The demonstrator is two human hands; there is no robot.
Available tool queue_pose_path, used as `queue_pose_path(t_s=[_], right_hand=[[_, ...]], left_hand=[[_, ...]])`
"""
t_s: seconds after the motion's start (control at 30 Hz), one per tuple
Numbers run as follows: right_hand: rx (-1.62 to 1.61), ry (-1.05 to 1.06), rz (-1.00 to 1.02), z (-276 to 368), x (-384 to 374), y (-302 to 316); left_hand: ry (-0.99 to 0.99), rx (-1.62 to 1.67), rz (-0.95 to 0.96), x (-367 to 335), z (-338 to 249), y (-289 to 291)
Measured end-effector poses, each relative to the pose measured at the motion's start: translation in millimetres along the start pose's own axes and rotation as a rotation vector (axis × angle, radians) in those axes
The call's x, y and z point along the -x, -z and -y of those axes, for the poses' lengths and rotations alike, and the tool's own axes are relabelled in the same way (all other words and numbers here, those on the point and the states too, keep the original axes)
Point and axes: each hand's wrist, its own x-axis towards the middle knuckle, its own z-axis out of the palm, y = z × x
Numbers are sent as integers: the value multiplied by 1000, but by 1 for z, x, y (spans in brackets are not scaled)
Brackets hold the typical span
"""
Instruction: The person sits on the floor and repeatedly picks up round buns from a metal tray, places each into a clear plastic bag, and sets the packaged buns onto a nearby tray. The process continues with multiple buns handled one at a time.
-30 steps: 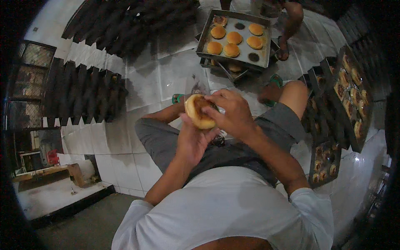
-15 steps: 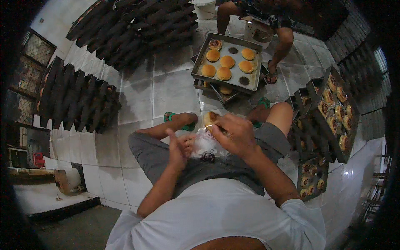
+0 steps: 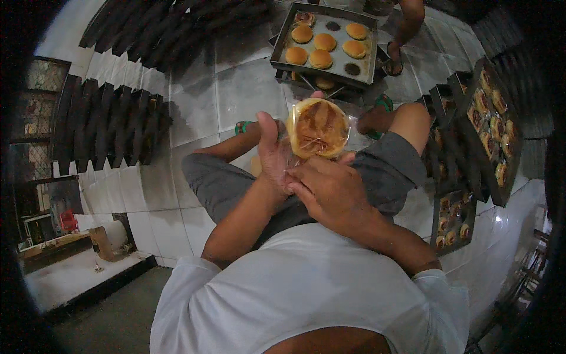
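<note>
A round golden-brown bun sits inside a clear plastic bag above my lap. My left hand supports it from below and the left side, thumb raised, with a fingertip showing past the bun's far edge. Most of the left fingers are hidden behind the bun. At the bun's near side my right hand is closed, thumb and fingers pinched on the bag's near end beside my left palm. The exact grip of the right fingertips is partly hidden.
A square metal tray of buns rests on stacked trays ahead, a person's leg beside it. Filled trays lean at right, with another tray below. Dark stacked trays stand at left.
The bun, earlier in my right hand at the bag, is now bagged and resting on my left hand. My right hand has shifted to the bag's near end. The view has tilted slightly.
</note>
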Motion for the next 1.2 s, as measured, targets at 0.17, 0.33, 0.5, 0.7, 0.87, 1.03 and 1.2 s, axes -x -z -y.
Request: queue_pose_path(t_s=[0.17,0.33,0.5,0.7,0.87,1.03,1.2], right_hand=[[114,-53,179,-5,-12,-3],[-202,24,224,0,-12,64],[72,91,-155,-15,14,107],[-516,-662,-190,-73,88,99],[-407,-781,-463,-128,98,84],[-672,-752,-397,-139,84,88],[-1070,-887,-647,-136,94,81]], left_hand=[[-98,-157,-264,-6,-2,13],[-187,85,-516,-8,-2,17],[281,339,-146,19,36,-56],[153,-1102,-355,-15,43,34],[164,-1157,-375,-62,46,52],[264,-1112,-333,-69,45,51],[60,-970,-468,-46,39,28]])
